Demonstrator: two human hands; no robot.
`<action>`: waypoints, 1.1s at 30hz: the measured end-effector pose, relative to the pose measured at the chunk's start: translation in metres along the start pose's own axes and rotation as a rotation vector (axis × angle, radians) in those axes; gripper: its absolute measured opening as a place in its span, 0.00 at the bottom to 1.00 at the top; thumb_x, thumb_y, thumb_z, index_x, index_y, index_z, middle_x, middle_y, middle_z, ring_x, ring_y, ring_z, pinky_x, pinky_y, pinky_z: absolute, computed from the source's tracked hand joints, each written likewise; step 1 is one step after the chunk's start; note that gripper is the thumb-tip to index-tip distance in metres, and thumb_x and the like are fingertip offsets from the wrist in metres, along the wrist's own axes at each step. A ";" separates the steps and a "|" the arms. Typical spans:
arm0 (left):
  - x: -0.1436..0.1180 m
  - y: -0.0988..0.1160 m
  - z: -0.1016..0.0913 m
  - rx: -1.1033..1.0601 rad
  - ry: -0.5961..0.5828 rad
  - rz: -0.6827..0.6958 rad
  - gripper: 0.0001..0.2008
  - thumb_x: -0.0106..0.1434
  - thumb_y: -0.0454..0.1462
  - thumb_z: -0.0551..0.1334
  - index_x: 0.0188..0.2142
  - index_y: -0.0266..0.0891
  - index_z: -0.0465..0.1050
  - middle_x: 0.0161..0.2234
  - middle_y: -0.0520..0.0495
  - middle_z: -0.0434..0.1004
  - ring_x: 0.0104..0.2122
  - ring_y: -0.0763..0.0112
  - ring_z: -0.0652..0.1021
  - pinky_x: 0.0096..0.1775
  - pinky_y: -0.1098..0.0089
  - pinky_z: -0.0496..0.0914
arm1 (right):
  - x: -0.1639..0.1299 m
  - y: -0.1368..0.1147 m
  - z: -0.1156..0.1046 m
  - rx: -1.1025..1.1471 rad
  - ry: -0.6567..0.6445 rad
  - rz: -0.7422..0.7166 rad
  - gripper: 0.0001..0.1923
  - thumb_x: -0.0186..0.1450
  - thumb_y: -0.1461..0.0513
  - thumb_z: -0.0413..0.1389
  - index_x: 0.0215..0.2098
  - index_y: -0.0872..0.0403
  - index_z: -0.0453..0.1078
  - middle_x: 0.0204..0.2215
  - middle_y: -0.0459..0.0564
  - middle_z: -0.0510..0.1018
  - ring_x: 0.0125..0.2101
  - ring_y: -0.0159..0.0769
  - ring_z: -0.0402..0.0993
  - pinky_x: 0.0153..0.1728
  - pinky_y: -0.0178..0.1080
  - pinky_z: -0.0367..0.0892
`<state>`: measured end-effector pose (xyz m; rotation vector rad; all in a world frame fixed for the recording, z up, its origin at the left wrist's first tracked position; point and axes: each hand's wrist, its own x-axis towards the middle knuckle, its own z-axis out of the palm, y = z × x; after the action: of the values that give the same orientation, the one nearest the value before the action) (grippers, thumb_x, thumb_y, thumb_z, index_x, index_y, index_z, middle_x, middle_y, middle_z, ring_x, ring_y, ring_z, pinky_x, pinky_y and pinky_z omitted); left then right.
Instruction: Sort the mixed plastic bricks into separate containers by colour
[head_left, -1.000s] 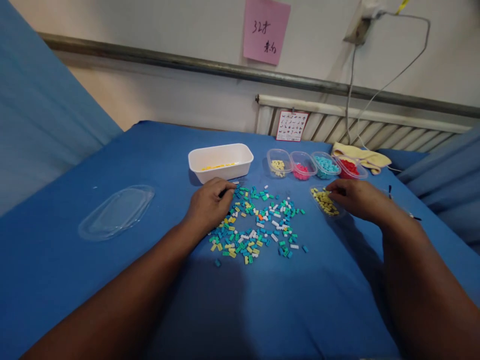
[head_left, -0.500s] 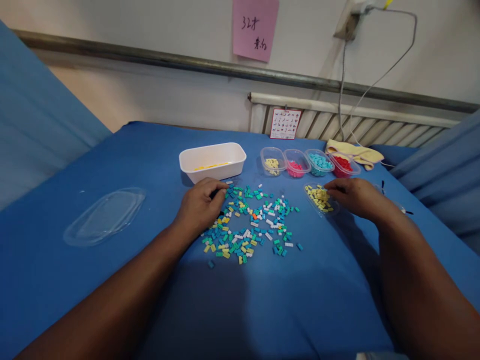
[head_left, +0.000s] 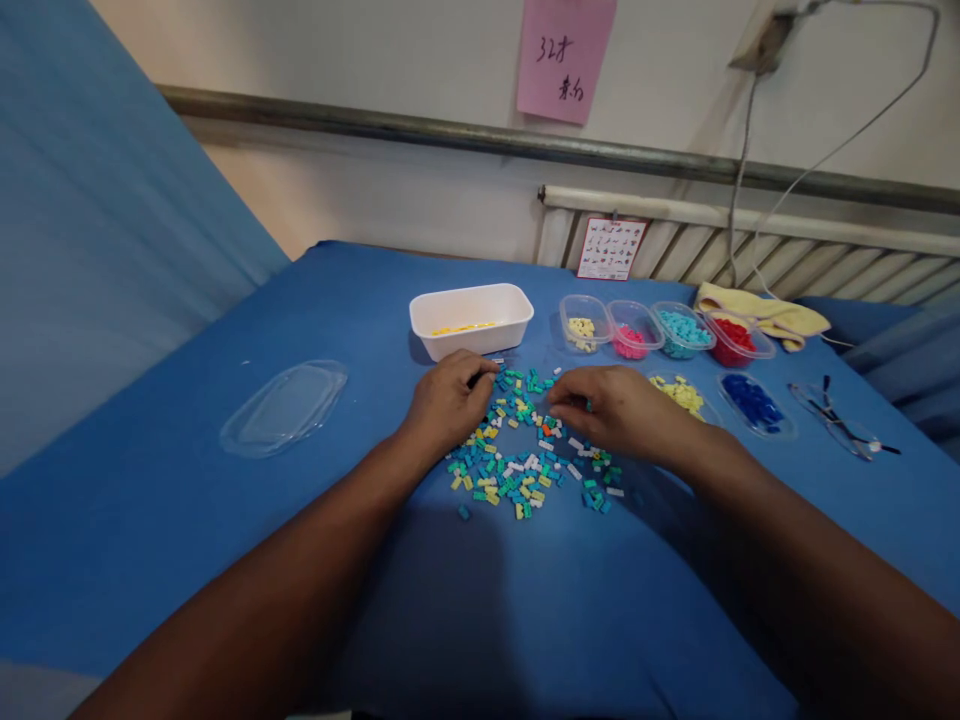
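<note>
A blue-covered desk fills the view, backed by a pale wall bearing a pink note and a ribbed radiator. On the cloth to the left lies a clear plastic lid; toward the far edge stands a white rectangular tub, and beside it a row of small clear cups holding pale yellow, pink, turquoise and red pieces, with two shallow clear dishes nearer, one of yellow pieces and one of dark blue.

At the centre sits a loose pile of tiny bricks in teal, blue, yellow and white, with one orange piece, spread flat on the cloth. The left hand rests on the pile's left edge, its fingers curled together, whether on a brick cannot be told. The right hand lies over the pile's right side, fingers drawn together at the tips, seemingly pinching at a teal brick.
</note>
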<state>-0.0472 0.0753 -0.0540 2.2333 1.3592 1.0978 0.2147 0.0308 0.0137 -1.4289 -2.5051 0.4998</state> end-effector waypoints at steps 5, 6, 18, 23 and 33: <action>-0.001 -0.001 0.002 -0.014 -0.001 -0.019 0.10 0.71 0.35 0.62 0.44 0.42 0.84 0.46 0.46 0.87 0.49 0.60 0.85 0.56 0.57 0.78 | 0.024 -0.024 0.015 -0.186 -0.156 0.133 0.13 0.71 0.56 0.62 0.52 0.51 0.78 0.45 0.54 0.88 0.41 0.44 0.82 0.34 0.39 0.59; -0.002 -0.001 0.002 -0.017 0.000 -0.018 0.10 0.71 0.35 0.62 0.45 0.42 0.84 0.46 0.46 0.87 0.50 0.60 0.84 0.56 0.57 0.78 | 0.024 -0.025 0.018 -0.199 -0.159 0.153 0.15 0.71 0.56 0.62 0.53 0.51 0.78 0.45 0.54 0.88 0.40 0.44 0.82 0.33 0.39 0.58; -0.011 0.016 -0.002 0.113 -0.180 0.294 0.11 0.74 0.35 0.62 0.50 0.44 0.83 0.51 0.44 0.86 0.53 0.57 0.82 0.59 0.53 0.74 | 0.016 -0.015 0.016 -0.142 -0.146 0.135 0.20 0.65 0.66 0.59 0.55 0.52 0.79 0.43 0.52 0.88 0.39 0.41 0.81 0.36 0.38 0.60; -0.012 0.024 -0.002 0.237 -0.290 0.368 0.12 0.75 0.34 0.61 0.48 0.43 0.85 0.49 0.42 0.86 0.51 0.54 0.82 0.57 0.51 0.73 | 0.018 -0.009 0.009 -0.185 -0.215 0.091 0.10 0.68 0.66 0.58 0.36 0.51 0.83 0.35 0.50 0.87 0.33 0.38 0.78 0.33 0.38 0.58; -0.006 0.037 -0.005 0.379 -0.420 0.365 0.12 0.73 0.33 0.61 0.46 0.44 0.85 0.45 0.41 0.84 0.49 0.53 0.80 0.53 0.52 0.72 | 0.018 0.005 0.007 -0.155 -0.226 0.089 0.11 0.73 0.59 0.59 0.41 0.50 0.85 0.39 0.51 0.89 0.37 0.40 0.80 0.34 0.38 0.59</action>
<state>-0.0297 0.0508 -0.0307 2.8600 1.0724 0.4315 0.2072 0.0471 0.0056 -1.6295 -2.7178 0.5190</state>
